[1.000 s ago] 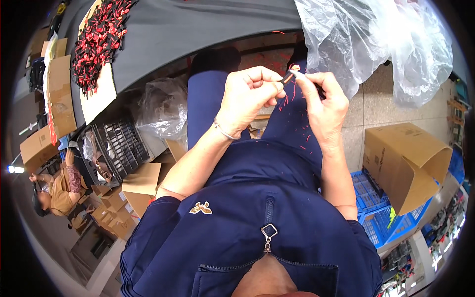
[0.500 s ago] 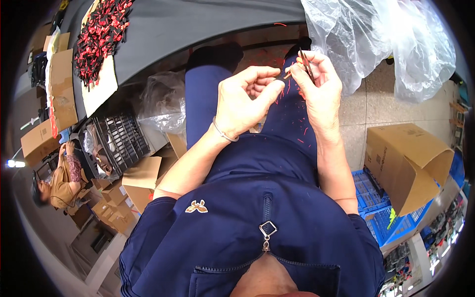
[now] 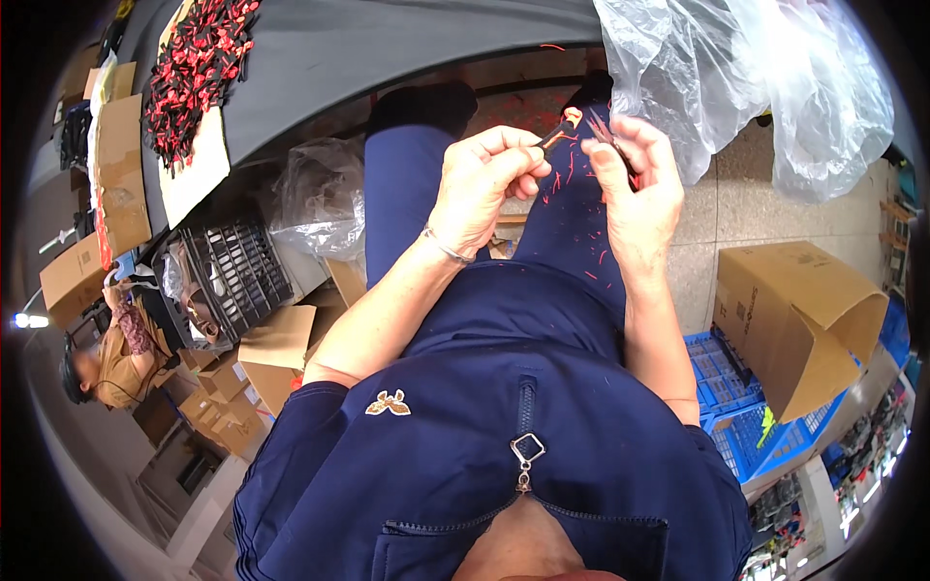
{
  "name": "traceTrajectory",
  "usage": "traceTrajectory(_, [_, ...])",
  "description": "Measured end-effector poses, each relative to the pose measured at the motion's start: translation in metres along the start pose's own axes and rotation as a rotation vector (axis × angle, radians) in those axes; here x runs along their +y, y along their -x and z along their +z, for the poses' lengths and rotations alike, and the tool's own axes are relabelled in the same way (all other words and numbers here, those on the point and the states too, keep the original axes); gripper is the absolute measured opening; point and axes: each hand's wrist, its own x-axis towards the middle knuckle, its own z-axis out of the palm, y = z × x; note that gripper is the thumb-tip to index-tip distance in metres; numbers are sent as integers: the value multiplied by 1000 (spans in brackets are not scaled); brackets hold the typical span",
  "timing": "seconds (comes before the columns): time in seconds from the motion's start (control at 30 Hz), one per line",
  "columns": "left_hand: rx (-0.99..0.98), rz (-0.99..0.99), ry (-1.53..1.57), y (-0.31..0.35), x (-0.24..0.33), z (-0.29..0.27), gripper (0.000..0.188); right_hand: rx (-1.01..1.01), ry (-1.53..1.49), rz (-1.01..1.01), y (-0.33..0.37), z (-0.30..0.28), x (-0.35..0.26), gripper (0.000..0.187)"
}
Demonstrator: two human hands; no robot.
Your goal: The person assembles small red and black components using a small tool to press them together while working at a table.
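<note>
My left hand [image 3: 481, 189] pinches a small black piece with an orange-red end [image 3: 562, 129] between thumb and fingers. The orange-red end points up and away from me. In my right hand [image 3: 639, 184] is a dark pair of snips [image 3: 603, 134], its two pointed blades spread apart. The blades are beside the piece's coloured end, with a small gap between. Thin red scraps [image 3: 581, 203] lie scattered over my dark blue trouser leg, below both hands. The snips' handle is mostly hidden by my fingers.
A heap of black-and-red pieces [image 3: 199, 82] lies on the dark-covered table [image 3: 387, 44]. Clear plastic sheeting [image 3: 678, 77] hangs at the far right. A cardboard box [image 3: 775, 320] sits on blue crates [image 3: 756, 436] at the right. A co-worker [image 3: 121, 349] is at far left.
My hands have moved apart slightly. The snips have swung away from the piece and their blades now show spread. The piece's coloured end has come into clear view.
</note>
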Motion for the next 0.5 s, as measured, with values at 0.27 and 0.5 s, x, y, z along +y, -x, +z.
traceTrajectory(0.27, [34, 64, -105, -1, 0, 5, 14, 15, 181, -89, 10, -4, 22, 11])
traceTrajectory(0.5, [31, 78, -142, -2, -2, 5, 15, 52, 421, -254, 7, -3, 26, 15])
